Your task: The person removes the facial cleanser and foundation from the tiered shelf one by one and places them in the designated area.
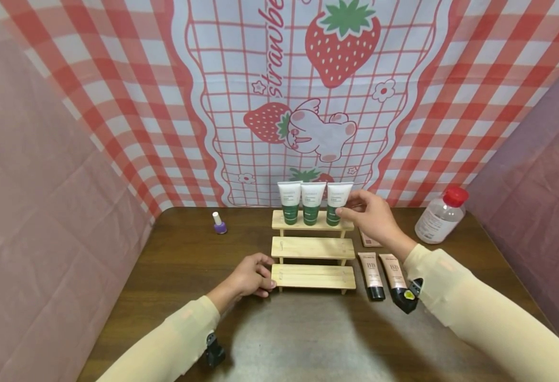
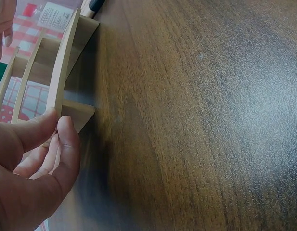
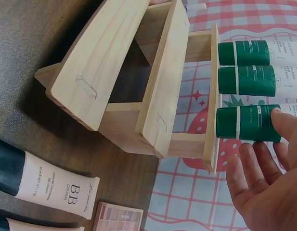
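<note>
A three-tier wooden display rack (image 1: 313,248) stands on the table. Three white-and-green squeeze tubes (image 1: 311,197) stand caps down in a row on its top tier. With thumb and fingers my right hand (image 1: 374,215) holds the rightmost tube (image 3: 249,124) by its side; in the right wrist view the thumb lies across its green part. My left hand (image 1: 249,276) pinches the left end of the lowest tier, and the left wrist view has thumb and index finger at the corner of that board (image 2: 61,72). The middle and lowest tiers bear no tubes.
Right of the rack lie two BB cream tubes (image 1: 371,273) with black caps. Behind them is a makeup palette (image 3: 118,218), partly hidden by my right hand in the head view. A red-capped clear bottle (image 1: 440,217) stands far right, a purple nail polish bottle (image 1: 219,225) back left.
</note>
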Demonstrator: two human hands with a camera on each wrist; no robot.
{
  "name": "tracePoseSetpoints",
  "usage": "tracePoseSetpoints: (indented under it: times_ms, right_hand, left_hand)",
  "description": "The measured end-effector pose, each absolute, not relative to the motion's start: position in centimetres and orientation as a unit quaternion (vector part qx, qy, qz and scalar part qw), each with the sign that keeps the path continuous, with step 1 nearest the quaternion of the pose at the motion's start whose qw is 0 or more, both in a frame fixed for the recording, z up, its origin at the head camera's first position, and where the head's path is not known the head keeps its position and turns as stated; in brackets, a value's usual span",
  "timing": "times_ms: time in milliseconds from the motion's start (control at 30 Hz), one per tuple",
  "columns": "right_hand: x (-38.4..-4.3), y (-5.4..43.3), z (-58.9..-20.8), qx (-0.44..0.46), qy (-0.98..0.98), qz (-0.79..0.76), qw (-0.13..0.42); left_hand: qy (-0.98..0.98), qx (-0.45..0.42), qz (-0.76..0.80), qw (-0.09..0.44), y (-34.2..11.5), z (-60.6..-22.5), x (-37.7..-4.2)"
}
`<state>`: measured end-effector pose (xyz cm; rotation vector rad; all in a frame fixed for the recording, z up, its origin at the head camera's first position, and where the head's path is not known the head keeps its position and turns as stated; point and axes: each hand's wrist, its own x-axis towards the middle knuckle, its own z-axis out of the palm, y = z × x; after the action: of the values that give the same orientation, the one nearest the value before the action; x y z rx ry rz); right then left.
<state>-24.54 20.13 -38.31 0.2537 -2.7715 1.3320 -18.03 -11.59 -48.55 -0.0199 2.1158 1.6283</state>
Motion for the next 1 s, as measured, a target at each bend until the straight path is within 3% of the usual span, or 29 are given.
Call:
tracePoseSetpoints:
  times_ms: [467,767,1000]
  right_hand:
    - [-24.2,19.9,-38.6,0.069,-0.888,0.454,0.03]
    - [-21.9,21.9,-38.6,0.069,-0.883,0.464,0.034]
    - [-18.7,24.7,-39.0,0.05,-0.851,0.522,-0.025]
  left_hand:
    - [0.767,-0.01,0.597,0.235,-11.6,-48.6,-18.0]
    - [0.767,-0.012,0.598,0.235,-11.7,-48.8,-18.1]
    - [0.765,-0.009,0.6,0.236,-11.7,-48.9,-18.2]
